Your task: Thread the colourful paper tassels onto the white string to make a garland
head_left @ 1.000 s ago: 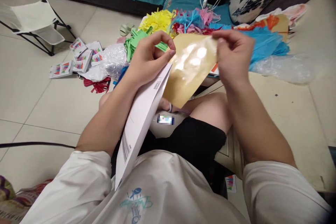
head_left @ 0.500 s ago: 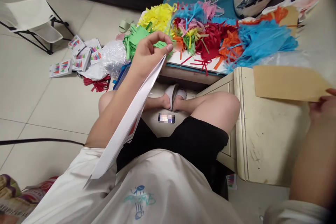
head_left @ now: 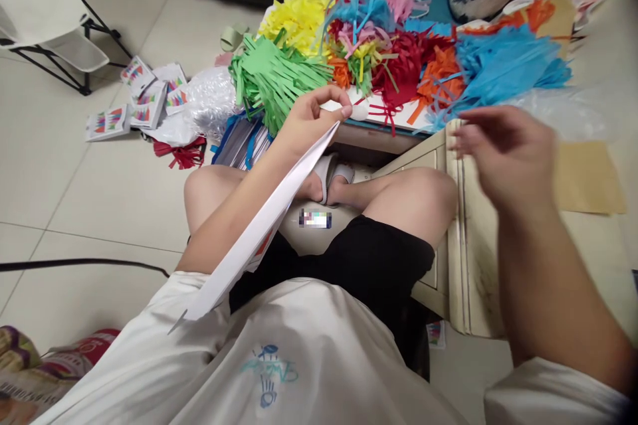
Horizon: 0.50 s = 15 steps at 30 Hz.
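Note:
My left hand (head_left: 319, 109) is in the middle, thumb and forefinger brought together. A folded white paper (head_left: 264, 226) with a coloured print on its underside slants from beneath that hand down along my forearm. A small pale round thing (head_left: 359, 109) shows at the fingertips; what it is, I cannot tell. My right hand (head_left: 513, 153) hovers over the cream cabinet (head_left: 478, 246), blurred, its fingers loosely bent and apart with nothing seen in them. Behind it, a brown paper piece (head_left: 591, 176) lies on the cabinet top, partly covered by the hand.
Ahead are heaps of cut paper tassels: green (head_left: 279, 76), yellow (head_left: 299, 23), red (head_left: 409, 73) and blue (head_left: 513, 70). Several printed packets (head_left: 149, 103) lie on the floor at left, by a clear plastic bag (head_left: 212, 99). A folding stool (head_left: 50, 20) stands farther left.
My right hand has let go of the brown paper on the cabinet and moved left. My left hand, with the white paper, has shifted slightly right and down.

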### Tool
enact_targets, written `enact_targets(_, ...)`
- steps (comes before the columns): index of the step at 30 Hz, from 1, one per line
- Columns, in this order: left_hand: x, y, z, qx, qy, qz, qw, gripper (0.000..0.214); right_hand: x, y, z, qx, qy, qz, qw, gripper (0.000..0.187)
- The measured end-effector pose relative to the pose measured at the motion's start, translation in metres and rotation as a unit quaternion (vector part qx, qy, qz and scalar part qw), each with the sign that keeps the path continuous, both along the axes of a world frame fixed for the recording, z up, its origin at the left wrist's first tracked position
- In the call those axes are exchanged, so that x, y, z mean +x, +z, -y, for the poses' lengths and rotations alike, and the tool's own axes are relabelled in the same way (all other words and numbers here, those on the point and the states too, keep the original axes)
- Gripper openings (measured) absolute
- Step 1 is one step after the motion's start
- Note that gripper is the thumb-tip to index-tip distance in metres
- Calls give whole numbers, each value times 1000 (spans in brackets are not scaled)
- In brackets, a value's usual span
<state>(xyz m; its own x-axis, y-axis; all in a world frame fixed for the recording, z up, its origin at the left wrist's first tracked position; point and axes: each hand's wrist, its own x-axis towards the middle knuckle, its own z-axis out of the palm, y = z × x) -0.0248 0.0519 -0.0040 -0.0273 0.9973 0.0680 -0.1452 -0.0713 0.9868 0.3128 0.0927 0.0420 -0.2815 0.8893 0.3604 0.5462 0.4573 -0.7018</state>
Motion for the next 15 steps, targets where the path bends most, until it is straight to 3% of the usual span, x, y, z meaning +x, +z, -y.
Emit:
enact_targets(2,-2,-10,-1,5,14,-8,1000,34,-73,0,10,-40,139,-22,989,40)
enact_targets(3,-4,-14,-2,9,20,-13,1000,35,-103,-3,12,-61,171,-19,983,44)
enact_targets(6,-14,-24,-2,20,29,-28,999,36,-158,-17,7,-71,183,3,981,36)
enact_targets(11,-27,-28,2,-7,35,-36,999,32,-182,-44,-8,-75,169,-16,983,36)
enact_targets(15,-29,-28,3,-26,37,-46,998,30,-184,-54,-7,-89,158,-37,983,38)
